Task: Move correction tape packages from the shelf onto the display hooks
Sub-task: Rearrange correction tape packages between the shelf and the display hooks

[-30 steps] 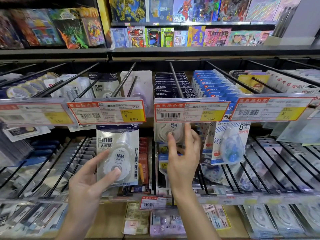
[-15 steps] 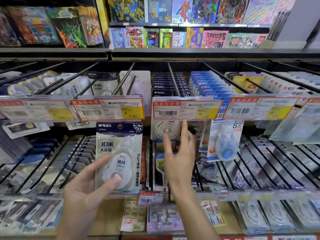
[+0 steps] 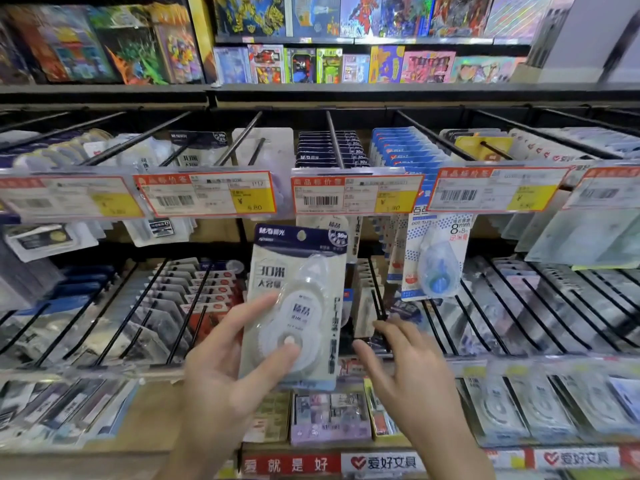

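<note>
My left hand (image 3: 228, 368) holds a white correction tape package (image 3: 298, 303) with a dark blue header, upright, in front of the lower rows of hooks. My right hand (image 3: 405, 368) is open just right of the package, fingers spread, touching nothing. Above, a display hook (image 3: 334, 138) carries a row of dark blue-headed packages (image 3: 329, 148) behind a price tag (image 3: 356, 195). The hook (image 3: 239, 143) to its left holds few packages.
A row of blue-headed packages (image 3: 398, 150) with a blue dot-tape pack (image 3: 438, 258) hangs at the right. Price tags (image 3: 207, 194) line the upper hook ends. Lower black hooks (image 3: 187, 306) hold more stationery. Toy boxes (image 3: 311, 64) fill the top shelf. Small boxes (image 3: 329, 417) lie on the wooden shelf below.
My left hand carried the package to the right, towards the middle. My right hand dropped from under the middle price tag to beside the package. The view shifted slightly downwards.
</note>
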